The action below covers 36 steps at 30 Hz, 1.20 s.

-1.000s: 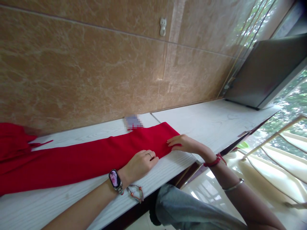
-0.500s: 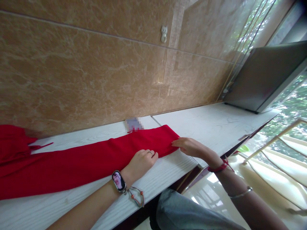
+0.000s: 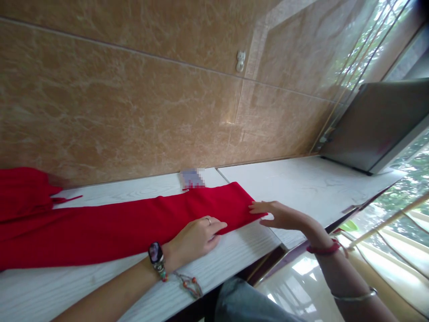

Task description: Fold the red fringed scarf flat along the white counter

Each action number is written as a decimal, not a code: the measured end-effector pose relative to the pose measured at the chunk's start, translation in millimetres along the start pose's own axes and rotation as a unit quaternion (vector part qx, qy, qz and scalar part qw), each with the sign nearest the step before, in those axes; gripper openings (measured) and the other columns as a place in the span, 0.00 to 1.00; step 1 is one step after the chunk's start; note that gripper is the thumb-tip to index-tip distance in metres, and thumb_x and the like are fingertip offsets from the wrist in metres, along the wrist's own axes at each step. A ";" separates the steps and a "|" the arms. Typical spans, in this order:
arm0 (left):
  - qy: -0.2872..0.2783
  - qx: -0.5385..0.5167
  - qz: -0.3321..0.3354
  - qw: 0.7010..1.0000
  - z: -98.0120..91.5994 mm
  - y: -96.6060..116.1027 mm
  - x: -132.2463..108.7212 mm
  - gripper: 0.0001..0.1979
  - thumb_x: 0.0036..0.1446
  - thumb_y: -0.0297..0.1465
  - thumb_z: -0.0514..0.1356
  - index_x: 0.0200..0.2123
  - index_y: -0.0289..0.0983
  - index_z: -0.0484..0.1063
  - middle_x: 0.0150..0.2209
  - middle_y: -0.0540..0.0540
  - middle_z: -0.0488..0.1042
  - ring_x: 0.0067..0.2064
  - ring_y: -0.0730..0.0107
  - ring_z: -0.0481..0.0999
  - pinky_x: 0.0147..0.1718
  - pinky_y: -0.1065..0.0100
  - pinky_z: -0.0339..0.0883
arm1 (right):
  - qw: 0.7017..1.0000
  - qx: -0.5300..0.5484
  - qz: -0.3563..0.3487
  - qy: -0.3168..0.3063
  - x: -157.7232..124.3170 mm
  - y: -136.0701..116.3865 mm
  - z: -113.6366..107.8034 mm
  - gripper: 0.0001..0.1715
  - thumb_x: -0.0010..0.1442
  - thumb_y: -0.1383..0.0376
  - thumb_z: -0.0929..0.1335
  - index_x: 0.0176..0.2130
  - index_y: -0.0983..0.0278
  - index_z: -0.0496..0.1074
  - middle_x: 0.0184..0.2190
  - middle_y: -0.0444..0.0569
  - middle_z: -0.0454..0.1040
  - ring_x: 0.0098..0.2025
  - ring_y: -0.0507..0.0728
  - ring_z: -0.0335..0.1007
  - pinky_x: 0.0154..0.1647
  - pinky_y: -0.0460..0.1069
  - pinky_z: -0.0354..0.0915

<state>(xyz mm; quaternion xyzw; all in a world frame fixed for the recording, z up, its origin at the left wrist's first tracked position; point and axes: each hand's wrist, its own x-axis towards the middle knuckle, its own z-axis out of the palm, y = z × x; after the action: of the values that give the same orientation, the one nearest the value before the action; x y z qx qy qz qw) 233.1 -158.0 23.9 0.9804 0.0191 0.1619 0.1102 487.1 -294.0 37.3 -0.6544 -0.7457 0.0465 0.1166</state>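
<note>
The red cloth (image 3: 114,230) is lying flat on the worktop (image 3: 298,183), its long axis running left to right, slanting slightly toward the wall (image 3: 134,116) at the right end. The right hand (image 3: 280,214) is sitting nearer that end, its open fingers overlapping the end edge and its thumb spreading apart near the close corner, so nearly all the cloth is extending leftward from it. The left hand (image 3: 196,238) is resting farther left on the near long edge, forefinger reaching right, other fingers curling; whether it is pinching fabric, I cannot tell.
</note>
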 end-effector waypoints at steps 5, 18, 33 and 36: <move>0.075 0.032 -0.102 0.992 -33.3 -69.5 20.3 0.14 0.57 0.27 0.48 0.43 0.36 0.69 0.44 0.47 0.72 0.46 0.70 0.69 0.49 0.66 0.60 | 0.995 0.016 0.049 0.080 56.9 -16.2 -22.8 0.15 0.56 0.68 0.61 0.43 0.62 0.72 0.43 0.49 0.74 0.45 0.56 0.69 0.47 0.49 0.63; -0.083 0.101 -0.114 0.985 -17.6 -124.3 76.1 0.20 0.58 0.35 0.47 0.53 0.40 0.61 0.46 0.46 0.72 0.52 0.61 0.62 0.51 0.51 0.47 | 0.979 -0.055 0.188 0.055 130.8 -2.8 72.8 0.35 0.61 0.53 0.54 0.62 0.67 0.44 0.61 0.60 0.49 0.62 0.66 0.40 0.56 0.65 0.47; -0.154 0.014 -0.056 0.986 -33.4 -124.6 86.6 0.24 0.52 0.30 0.56 0.54 0.34 0.61 0.39 0.45 0.74 0.40 0.70 0.71 0.38 0.74 0.60 | 0.983 -0.083 0.113 0.115 146.0 -9.6 69.8 0.14 0.61 0.65 0.58 0.43 0.67 0.67 0.41 0.55 0.68 0.45 0.57 0.63 0.49 0.53 0.53; -0.161 0.094 -0.060 0.981 -36.5 -121.0 76.3 0.25 0.52 0.34 0.57 0.54 0.36 0.60 0.39 0.44 0.72 0.40 0.66 0.70 0.38 0.72 0.60 | 0.982 -0.088 0.113 0.121 143.3 -11.0 71.1 0.13 0.62 0.66 0.58 0.40 0.67 0.67 0.39 0.54 0.68 0.44 0.57 0.63 0.48 0.52 0.54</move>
<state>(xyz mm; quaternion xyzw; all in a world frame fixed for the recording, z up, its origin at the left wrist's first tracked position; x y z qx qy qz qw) 293.4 -26.8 54.7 0.9967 0.0754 -0.0079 0.0286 443.1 -148.2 -12.9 -0.7429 -0.6486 -0.0856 0.1417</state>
